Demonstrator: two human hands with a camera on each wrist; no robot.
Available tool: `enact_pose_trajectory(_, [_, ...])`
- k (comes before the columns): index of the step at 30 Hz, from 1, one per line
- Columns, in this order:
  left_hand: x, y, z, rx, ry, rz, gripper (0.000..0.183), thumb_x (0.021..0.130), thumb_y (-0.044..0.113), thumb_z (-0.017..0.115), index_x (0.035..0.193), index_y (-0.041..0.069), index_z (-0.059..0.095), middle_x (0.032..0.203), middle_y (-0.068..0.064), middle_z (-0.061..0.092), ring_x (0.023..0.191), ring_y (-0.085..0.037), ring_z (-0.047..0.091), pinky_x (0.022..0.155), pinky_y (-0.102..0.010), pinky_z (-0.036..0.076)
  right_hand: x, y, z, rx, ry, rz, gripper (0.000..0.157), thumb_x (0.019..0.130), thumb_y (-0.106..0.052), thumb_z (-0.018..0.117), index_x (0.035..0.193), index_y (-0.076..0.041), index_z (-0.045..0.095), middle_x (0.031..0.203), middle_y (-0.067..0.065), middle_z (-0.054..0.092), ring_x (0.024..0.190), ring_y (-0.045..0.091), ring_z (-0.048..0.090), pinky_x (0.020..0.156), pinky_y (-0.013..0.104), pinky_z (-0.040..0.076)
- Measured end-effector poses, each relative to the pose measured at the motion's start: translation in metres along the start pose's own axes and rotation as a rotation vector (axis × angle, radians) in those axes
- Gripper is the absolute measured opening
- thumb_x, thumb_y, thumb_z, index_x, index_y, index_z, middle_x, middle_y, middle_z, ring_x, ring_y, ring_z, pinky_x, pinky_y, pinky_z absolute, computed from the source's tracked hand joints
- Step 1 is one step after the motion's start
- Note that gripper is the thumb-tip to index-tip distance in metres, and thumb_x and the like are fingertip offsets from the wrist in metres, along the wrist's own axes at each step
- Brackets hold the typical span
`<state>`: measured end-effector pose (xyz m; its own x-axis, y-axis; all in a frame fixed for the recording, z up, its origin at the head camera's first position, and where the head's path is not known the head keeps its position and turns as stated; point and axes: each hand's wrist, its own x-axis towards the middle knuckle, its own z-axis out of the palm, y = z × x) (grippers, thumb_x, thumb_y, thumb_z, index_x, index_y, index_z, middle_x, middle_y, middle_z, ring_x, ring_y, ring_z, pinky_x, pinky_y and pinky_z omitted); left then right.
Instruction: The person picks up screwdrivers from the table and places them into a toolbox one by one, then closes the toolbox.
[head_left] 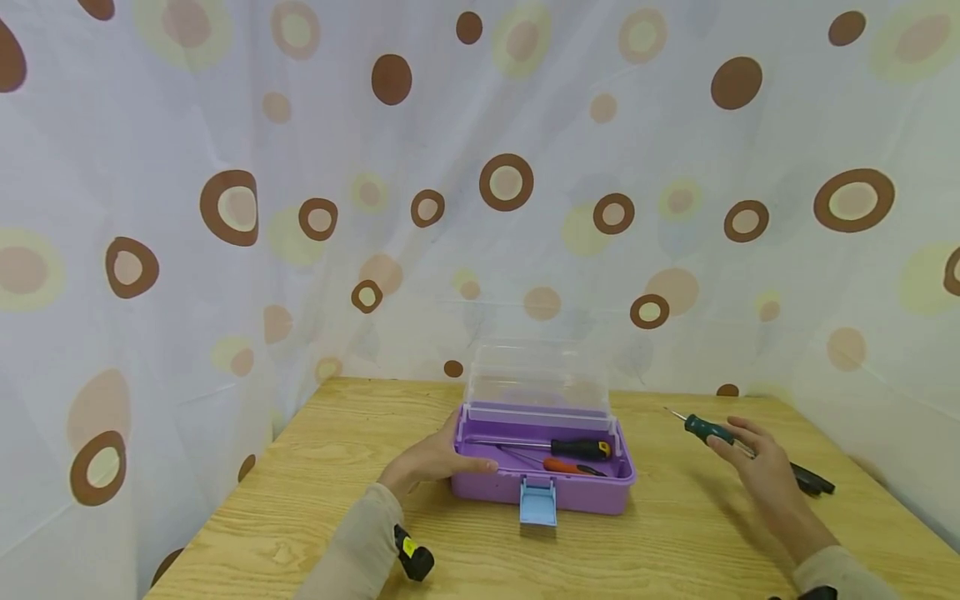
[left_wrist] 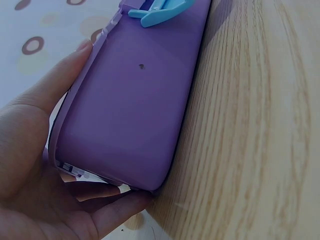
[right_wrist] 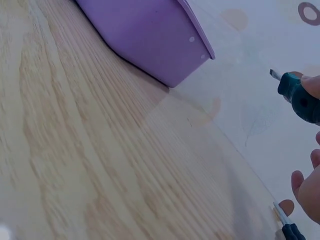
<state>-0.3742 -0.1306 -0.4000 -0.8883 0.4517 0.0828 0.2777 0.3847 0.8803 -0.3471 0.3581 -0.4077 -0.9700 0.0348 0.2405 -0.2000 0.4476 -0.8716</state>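
Observation:
A purple toolbox (head_left: 585, 497) stands on the table with its clear lid (head_left: 536, 375) raised and its light blue latch (head_left: 537, 504) hanging down in front. My left hand (head_left: 435, 458) grips the box's left end, thumb along the front rim, fingers around the side. Inside lie a black-handled screwdriver (head_left: 579, 450) and an orange-and-black-handled tool (head_left: 566, 467) with a thin shaft. To the right of the box, my right hand (head_left: 761, 471) holds a green-handled screwdriver (head_left: 705, 428) above the table, its tip pointing left toward the box. The right wrist view shows only part of this hand.
A dark-handled tool (head_left: 813, 479) lies on the wooden table (head_left: 315, 492) beyond my right hand, partly hidden by it. Behind the table hangs a white curtain (head_left: 450, 117) with brown and yellow circles.

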Motion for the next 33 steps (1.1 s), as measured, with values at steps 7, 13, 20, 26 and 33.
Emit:
enact_pose_trajectory(7, [0.000, 0.000, 0.000, -0.002, -0.003, 0.006, 0.120, 0.084, 0.036, 0.086, 0.166, 0.017, 0.000, 0.164, -0.015, 0.029, 0.149, -0.039, 0.028, 0.119, -0.064, 0.019, -0.002, -0.009, 0.011, 0.017, -0.025, -0.020, 0.082, 0.106, -0.044, 0.058, 0.156, 0.013, 0.027, 0.167, 0.029, 0.006, 0.148, 0.058, -0.003, 0.107, 0.081, 0.014])
enact_pose_trajectory(13, [0.000, 0.000, 0.000, -0.006, -0.002, 0.001, 0.119, 0.085, 0.035, 0.086, 0.167, 0.017, 0.000, 0.164, -0.014, 0.029, 0.149, -0.038, 0.028, 0.119, -0.063, 0.018, -0.004, -0.014, 0.024, 0.040, -0.056, -0.073, 0.075, 0.107, -0.037, 0.059, 0.153, 0.015, 0.031, 0.167, 0.027, 0.010, 0.149, 0.056, -0.004, 0.109, 0.080, 0.012])
enact_pose_trajectory(20, [-0.001, 0.000, 0.000, -0.012, -0.002, -0.001, 0.118, 0.086, 0.034, 0.085, 0.167, 0.018, 0.001, 0.163, -0.014, 0.031, 0.149, -0.038, 0.029, 0.119, -0.063, 0.018, -0.007, -0.026, 0.043, 0.020, -0.084, -0.121, 0.067, 0.106, -0.036, 0.061, 0.148, 0.014, 0.042, 0.166, 0.026, 0.017, 0.150, 0.054, -0.003, 0.107, 0.082, 0.009])
enact_pose_trajectory(26, [-0.001, 0.000, 0.000, -0.010, -0.004, 0.000, 0.120, 0.084, 0.037, 0.086, 0.166, 0.018, 0.001, 0.164, -0.015, 0.031, 0.149, -0.039, 0.028, 0.119, -0.064, 0.018, -0.008, -0.037, 0.053, 0.062, -0.095, -0.152, 0.063, 0.106, -0.030, 0.063, 0.146, 0.014, 0.044, 0.164, 0.025, 0.021, 0.151, 0.051, -0.001, 0.108, 0.081, 0.010])
enact_pose_trajectory(33, [0.000, 0.001, 0.001, 0.005, 0.001, -0.018, 0.118, 0.085, 0.037, 0.085, 0.166, 0.019, 0.002, 0.163, -0.016, 0.031, 0.149, -0.040, 0.027, 0.119, -0.064, 0.018, -0.008, -0.045, 0.064, 0.085, -0.130, -0.176, 0.055, 0.106, -0.026, 0.063, 0.142, 0.014, 0.050, 0.163, 0.024, 0.020, 0.150, 0.051, 0.005, 0.110, 0.077, 0.019])
